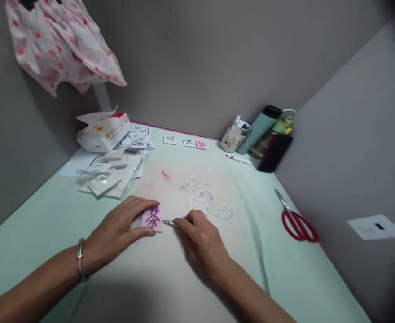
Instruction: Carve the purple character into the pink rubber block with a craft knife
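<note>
A small pink square block with a purple written character lies flat on the table mat. My left hand grips it between thumb and fingers along its left side, and these cover part of its edges. In my right hand is a carving knife, pinched like a pen. Its metal blade points left, with the tip close to the block's right edge; I cannot tell whether they touch. Pale shavings are scattered on the mat beyond my right hand.
Red-handled scissors lie at the right. Carved squares line the back, near a marker, a pen cup, a teal bottle and a dark phone. Plastic-bagged blocks and a tissue pack sit at left.
</note>
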The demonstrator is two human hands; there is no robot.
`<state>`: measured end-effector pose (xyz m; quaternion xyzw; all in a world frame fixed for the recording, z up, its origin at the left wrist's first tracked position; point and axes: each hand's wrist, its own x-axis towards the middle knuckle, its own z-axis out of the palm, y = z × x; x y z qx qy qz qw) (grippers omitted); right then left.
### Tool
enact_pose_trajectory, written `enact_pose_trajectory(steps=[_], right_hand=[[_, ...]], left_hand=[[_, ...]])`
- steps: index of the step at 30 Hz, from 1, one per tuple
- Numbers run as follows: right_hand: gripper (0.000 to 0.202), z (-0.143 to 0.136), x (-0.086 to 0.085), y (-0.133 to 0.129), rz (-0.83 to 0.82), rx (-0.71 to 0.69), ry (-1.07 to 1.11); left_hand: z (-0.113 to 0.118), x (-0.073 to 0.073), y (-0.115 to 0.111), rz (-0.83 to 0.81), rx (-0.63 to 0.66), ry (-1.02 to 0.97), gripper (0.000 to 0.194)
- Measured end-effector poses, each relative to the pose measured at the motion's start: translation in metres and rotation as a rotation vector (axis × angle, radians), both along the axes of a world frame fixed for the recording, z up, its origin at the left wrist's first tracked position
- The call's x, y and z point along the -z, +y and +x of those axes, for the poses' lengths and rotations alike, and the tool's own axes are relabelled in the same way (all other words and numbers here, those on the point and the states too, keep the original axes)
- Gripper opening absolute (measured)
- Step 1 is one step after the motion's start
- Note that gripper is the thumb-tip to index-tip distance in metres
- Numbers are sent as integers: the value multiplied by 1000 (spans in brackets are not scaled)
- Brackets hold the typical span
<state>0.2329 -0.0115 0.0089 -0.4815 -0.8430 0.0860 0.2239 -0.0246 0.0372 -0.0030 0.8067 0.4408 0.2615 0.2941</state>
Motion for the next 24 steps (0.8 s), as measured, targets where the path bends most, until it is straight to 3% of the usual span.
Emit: enact_pose_trajectory(steps=[24], right_hand=[[31,-10,5,-12,49,50,66]], left_hand=[[2,4,-3,5,-33,-13,42]])
